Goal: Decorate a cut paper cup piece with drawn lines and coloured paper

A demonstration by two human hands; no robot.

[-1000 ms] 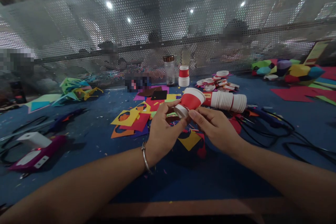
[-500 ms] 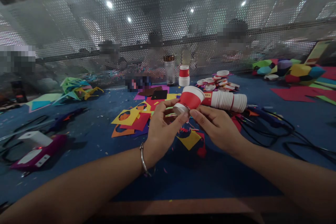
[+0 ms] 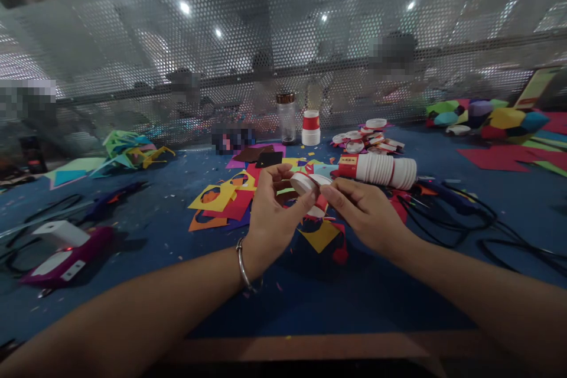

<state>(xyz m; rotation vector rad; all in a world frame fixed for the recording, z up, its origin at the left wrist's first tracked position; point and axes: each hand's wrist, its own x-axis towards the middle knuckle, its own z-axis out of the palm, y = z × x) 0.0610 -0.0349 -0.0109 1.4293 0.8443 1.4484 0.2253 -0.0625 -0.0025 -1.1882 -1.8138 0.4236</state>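
Observation:
Both hands hold a red and white paper cup (image 3: pixel 303 183) above the middle of the table. It appears torn or folded: its round white base sits in the fingers of my left hand (image 3: pixel 277 212), and a strip of the wall bends away to the right. My right hand (image 3: pixel 361 207) pinches that strip between thumb and forefinger. I cannot tell whether the two parts are still joined. Below the hands lies a yellow paper scrap (image 3: pixel 321 237). Just beyond my right hand, a stack of paper cups (image 3: pixel 374 170) rests on its side.
Cut coloured paper (image 3: pixel 219 198) lies left of my hands. Behind stand a glass bottle (image 3: pixel 287 121) and upright cups (image 3: pixel 311 128), near a pile of cup bases (image 3: pixel 367 140). A purple power strip (image 3: pixel 71 257) lies left; a glue gun (image 3: pixel 456 196) and cables (image 3: pixel 481 227) lie right.
The cup was whole in shape and tilted up, its mouth to the upper right. Now its wall is bent down and away from the base. My hands stay in nearly the same place.

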